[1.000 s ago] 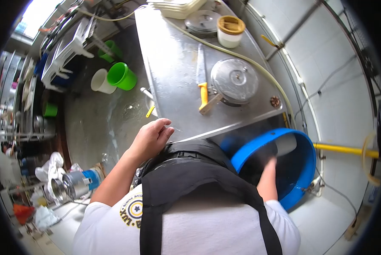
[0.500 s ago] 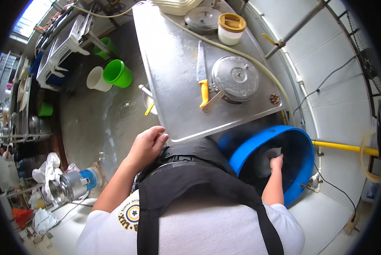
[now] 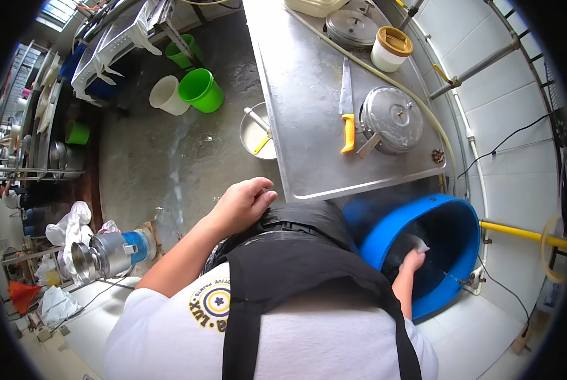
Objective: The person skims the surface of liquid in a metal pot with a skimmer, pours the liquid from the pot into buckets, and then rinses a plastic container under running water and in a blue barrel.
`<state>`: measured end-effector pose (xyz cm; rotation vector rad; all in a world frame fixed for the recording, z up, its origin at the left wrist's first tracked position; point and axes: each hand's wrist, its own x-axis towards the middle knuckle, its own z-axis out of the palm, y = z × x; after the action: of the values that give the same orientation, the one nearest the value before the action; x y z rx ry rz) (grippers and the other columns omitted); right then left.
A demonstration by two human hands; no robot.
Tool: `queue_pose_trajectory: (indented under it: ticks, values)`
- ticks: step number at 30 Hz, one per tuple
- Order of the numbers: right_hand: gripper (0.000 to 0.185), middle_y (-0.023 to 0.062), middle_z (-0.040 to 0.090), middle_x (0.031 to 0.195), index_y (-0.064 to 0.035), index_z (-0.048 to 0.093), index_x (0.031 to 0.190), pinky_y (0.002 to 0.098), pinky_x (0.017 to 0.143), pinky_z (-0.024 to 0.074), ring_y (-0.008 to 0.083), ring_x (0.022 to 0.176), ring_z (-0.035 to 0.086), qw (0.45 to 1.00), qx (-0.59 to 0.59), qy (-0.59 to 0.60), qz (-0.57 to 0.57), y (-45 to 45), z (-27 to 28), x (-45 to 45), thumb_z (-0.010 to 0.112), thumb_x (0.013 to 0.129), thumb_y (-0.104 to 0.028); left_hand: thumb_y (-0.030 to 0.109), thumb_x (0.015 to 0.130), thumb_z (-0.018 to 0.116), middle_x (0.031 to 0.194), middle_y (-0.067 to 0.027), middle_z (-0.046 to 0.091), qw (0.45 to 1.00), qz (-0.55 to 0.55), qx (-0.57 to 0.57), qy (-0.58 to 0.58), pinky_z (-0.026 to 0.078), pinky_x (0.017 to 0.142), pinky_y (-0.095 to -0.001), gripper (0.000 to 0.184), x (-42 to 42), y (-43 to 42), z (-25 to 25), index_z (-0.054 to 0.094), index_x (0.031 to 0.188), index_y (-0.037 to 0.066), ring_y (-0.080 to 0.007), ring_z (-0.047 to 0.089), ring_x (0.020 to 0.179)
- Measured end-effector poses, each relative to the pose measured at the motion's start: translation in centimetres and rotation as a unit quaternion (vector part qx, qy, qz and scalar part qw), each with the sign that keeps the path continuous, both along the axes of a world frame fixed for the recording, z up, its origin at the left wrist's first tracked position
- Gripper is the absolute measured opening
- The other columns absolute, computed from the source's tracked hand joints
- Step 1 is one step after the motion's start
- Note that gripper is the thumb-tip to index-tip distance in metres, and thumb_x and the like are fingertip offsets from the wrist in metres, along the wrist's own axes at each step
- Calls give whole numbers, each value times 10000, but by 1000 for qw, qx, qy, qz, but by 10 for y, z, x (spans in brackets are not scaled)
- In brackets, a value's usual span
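My right hand (image 3: 413, 260) is inside a wide blue barrel (image 3: 376, 246), closed on a small whitish thing (image 3: 421, 245) whose kind I cannot make out. The barrel's inside is dark, and its lower part is hidden. My left hand (image 3: 245, 204) hovers by my apron (image 3: 283, 247), close to the table's near corner. Its fingers are loosely curled, the thumb stands apart from them, and nothing shows in it. A thin streak like water crosses the barrel's inside near a tap (image 3: 470, 279).
On the steel table (image 3: 315, 152) lie a yellow-handled knife (image 3: 347, 107), a lidded pressure cooker (image 3: 392, 119), a brown-lidded tub (image 3: 391, 49) and a hose (image 3: 384, 77). A pot of whitish liquid (image 3: 254, 134) and a green bucket (image 3: 201, 90) stand on the floor. A steel machine (image 3: 112, 253) is at left.
The view has shifted, so table and barrel appear farther right. More of the floor pot shows. The whitish thing in my right hand has changed its angle. My left hand keeps its loose curl.
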<state>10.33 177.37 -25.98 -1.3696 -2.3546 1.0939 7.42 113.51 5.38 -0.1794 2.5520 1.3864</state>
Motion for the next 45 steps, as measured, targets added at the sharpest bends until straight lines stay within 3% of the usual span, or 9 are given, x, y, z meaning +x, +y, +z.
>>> queue_pose_trajectory:
  ticks: [2,4,16,22,27,29,38,42,45]
  values:
    - [424,181,684,934,71,622,1129,424,773,536,274,820,664,994,-55,40,-82,-45,83,12,729,957,-302,186,997,689,837,-105,681,1000,-23,4,11,523,721,-313,277,2,-22,-4,652,1171,-26,-159,614,750]
    - [408,118,608,757,29,553,891,407,666,503,210,693,585,983,-9,159,-89,-74,130,31,726,967,-332,264,993,656,977,-201,728,998,-61,-1,-26,556,839,-423,303,4,-48,-8,674,1146,3,-361,712,934]
    - [481,142,647,857,79,595,1063,372,688,527,229,737,635,936,271,207,-91,-270,348,149,604,1038,-401,330,995,631,1174,-256,690,957,-274,-85,-44,520,973,-482,409,41,-198,-71,658,1186,-32,-417,652,1110]
    - [421,108,644,814,36,599,1167,338,662,527,190,698,622,964,222,145,-11,-318,320,194,584,1057,-370,347,971,666,1146,-263,714,967,-229,-66,-96,538,968,-443,478,88,-224,-103,647,1246,-44,-387,690,1108]
    - [470,183,681,1115,47,569,1311,340,819,559,256,945,681,965,158,97,184,-370,240,212,652,1033,-322,366,966,659,1056,-242,742,970,-188,-62,-142,553,924,-436,486,120,-237,-158,659,1229,-44,-381,714,1035]
    - [533,213,683,1235,13,544,1413,398,978,512,333,1108,666,933,141,110,312,-411,227,208,658,1026,-336,371,965,657,1035,-234,748,970,-181,-59,-149,556,912,-434,485,133,-235,-185,663,1227,-37,-379,719,1015]
    - [660,316,667,1144,39,426,1473,521,899,537,468,1053,659,723,121,-162,660,-591,167,152,617,988,-366,449,969,664,1324,-235,662,959,-122,34,-253,500,1050,-432,590,152,-232,-282,608,1385,35,-376,632,1241]
    - [530,295,694,1089,21,515,1319,530,919,525,455,1078,662,630,113,-278,717,-733,171,98,626,979,-370,470,916,696,1158,-204,709,933,-40,50,-353,580,594,-427,759,140,-277,-308,482,1492,25,-304,722,795]
    - [458,269,712,1065,12,556,1209,515,916,535,434,1057,682,553,139,-302,764,-835,190,64,644,968,-368,382,937,676,1041,-182,710,900,159,159,-373,546,556,-461,511,134,-320,-362,623,1300,26,-304,698,726]
